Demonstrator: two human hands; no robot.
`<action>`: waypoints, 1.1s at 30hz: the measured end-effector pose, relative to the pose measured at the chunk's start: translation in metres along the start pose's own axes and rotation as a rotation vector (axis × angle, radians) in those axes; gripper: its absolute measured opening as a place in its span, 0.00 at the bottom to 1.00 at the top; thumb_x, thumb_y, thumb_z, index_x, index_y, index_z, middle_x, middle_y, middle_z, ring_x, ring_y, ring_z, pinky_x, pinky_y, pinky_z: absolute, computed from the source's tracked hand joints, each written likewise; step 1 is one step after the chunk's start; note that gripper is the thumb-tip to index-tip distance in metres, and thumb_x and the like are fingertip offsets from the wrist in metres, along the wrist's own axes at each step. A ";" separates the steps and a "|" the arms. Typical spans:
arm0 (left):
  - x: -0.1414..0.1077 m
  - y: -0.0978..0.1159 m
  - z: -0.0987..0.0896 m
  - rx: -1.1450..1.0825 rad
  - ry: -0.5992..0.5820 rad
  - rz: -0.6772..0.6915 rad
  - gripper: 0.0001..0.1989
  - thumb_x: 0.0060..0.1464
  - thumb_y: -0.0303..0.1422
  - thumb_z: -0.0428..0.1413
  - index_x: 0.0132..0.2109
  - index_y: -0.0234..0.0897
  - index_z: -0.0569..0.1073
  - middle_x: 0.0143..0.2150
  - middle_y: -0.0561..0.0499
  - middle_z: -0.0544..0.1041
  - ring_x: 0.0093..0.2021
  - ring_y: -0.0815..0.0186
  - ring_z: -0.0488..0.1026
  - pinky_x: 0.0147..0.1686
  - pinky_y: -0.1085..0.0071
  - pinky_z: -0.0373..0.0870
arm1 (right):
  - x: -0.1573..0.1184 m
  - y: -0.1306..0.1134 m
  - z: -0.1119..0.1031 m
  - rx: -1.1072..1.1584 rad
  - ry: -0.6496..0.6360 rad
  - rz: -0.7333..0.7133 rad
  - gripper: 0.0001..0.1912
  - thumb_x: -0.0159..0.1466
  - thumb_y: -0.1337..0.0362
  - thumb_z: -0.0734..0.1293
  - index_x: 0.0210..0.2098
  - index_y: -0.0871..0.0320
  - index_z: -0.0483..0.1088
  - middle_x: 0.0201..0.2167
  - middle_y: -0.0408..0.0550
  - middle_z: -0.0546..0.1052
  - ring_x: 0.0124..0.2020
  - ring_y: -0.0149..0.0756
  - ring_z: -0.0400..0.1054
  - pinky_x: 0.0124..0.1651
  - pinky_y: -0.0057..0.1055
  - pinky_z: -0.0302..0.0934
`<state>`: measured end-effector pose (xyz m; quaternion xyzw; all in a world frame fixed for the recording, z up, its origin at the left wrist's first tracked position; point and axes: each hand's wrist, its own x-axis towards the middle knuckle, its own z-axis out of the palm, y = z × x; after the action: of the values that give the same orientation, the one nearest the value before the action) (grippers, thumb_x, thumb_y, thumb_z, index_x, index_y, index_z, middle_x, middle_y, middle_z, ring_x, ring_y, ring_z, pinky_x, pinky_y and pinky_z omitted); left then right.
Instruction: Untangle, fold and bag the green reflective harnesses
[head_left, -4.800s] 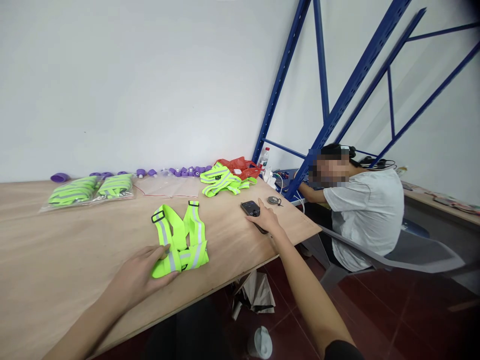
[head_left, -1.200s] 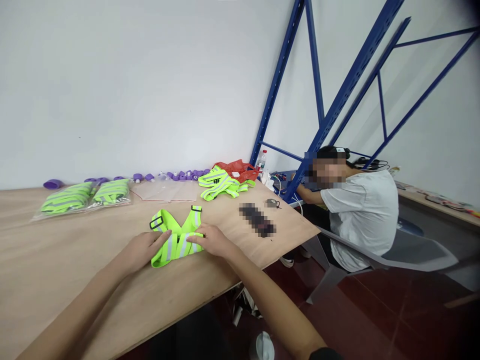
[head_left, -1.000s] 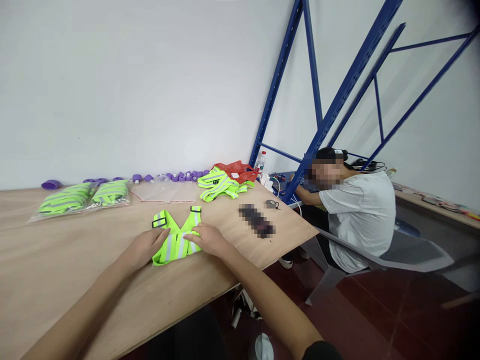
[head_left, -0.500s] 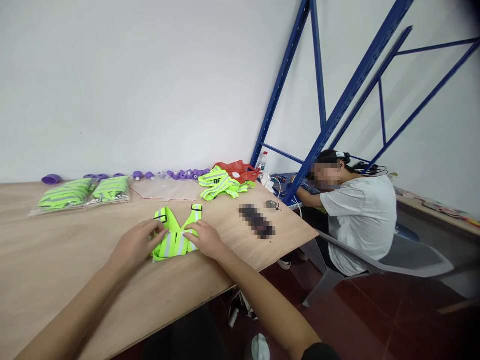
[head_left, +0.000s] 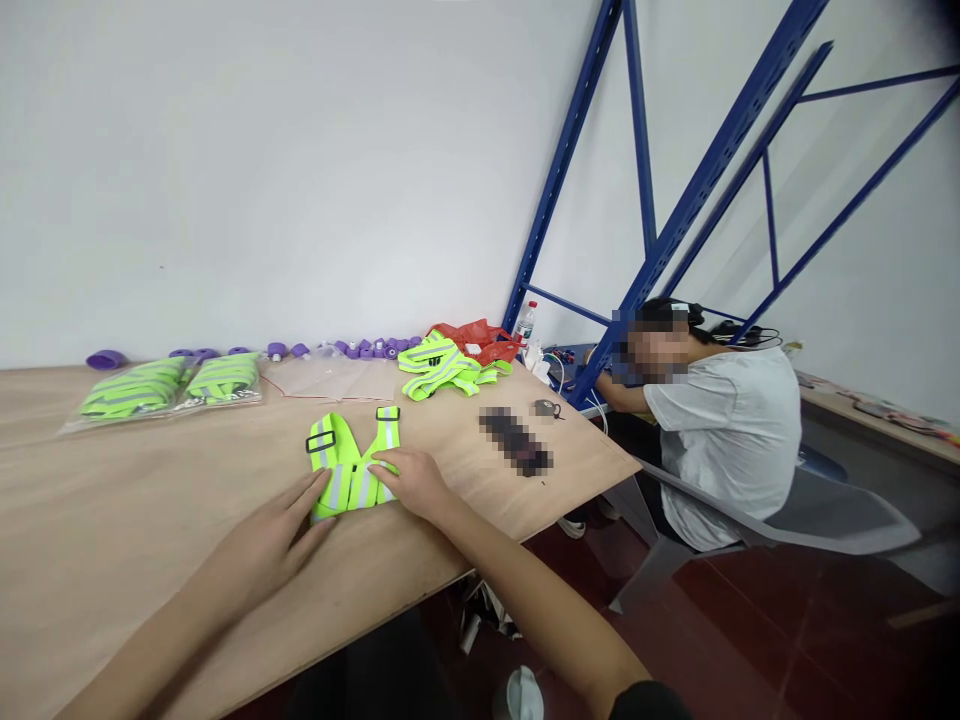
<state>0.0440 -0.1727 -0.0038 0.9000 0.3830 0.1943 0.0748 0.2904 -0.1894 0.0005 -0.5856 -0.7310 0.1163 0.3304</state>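
A folded neon yellow-green reflective vest [head_left: 351, 480] lies on the wooden table [head_left: 120, 500], with black buckles on its two upper straps. Along its left edge rests my left hand [head_left: 262, 545], fingers extended and thumb apart, touching the fabric. My right hand [head_left: 412, 482] is on the vest's right side, its fingers bent at the strap; whether they pinch the fabric is hard to make out.
Bagged vests [head_left: 135, 388], purple items [head_left: 367, 349], a clear plastic bag [head_left: 330, 378], loose vest straps [head_left: 442, 368] and a red bag [head_left: 480, 340] line the back. A person [head_left: 727, 430] sits at right beyond a blue frame [head_left: 675, 220].
My left hand has moved down and left, off the upper left strap, and its fingers have straightened. The left buckle is now uncovered. My right hand has barely moved.
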 end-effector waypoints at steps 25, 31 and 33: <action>0.037 0.000 -0.012 -0.065 -0.106 -0.013 0.26 0.57 0.53 0.51 0.51 0.36 0.69 0.42 0.41 0.79 0.40 0.50 0.77 0.36 0.63 0.68 | -0.015 0.011 -0.032 0.153 -0.241 -0.100 0.37 0.57 0.62 0.73 0.64 0.52 0.58 0.59 0.52 0.72 0.55 0.45 0.69 0.55 0.40 0.64; 0.040 -0.002 -0.018 -0.066 -0.110 -0.058 0.29 0.55 0.56 0.52 0.52 0.37 0.72 0.43 0.41 0.81 0.41 0.50 0.78 0.38 0.63 0.68 | -0.021 0.019 -0.039 0.156 -0.145 -0.162 0.29 0.61 0.63 0.71 0.61 0.54 0.67 0.59 0.53 0.73 0.59 0.45 0.68 0.62 0.43 0.60; 0.042 -0.002 -0.020 -0.066 -0.120 -0.070 0.30 0.54 0.56 0.52 0.51 0.38 0.74 0.43 0.42 0.81 0.41 0.49 0.78 0.37 0.63 0.69 | -0.019 0.019 -0.039 0.153 -0.161 -0.145 0.28 0.61 0.63 0.71 0.61 0.52 0.68 0.57 0.51 0.75 0.56 0.44 0.71 0.60 0.42 0.63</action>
<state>0.0613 -0.1409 0.0258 0.8931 0.4024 0.1498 0.1341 0.3314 -0.2101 0.0125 -0.4930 -0.7847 0.1938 0.3219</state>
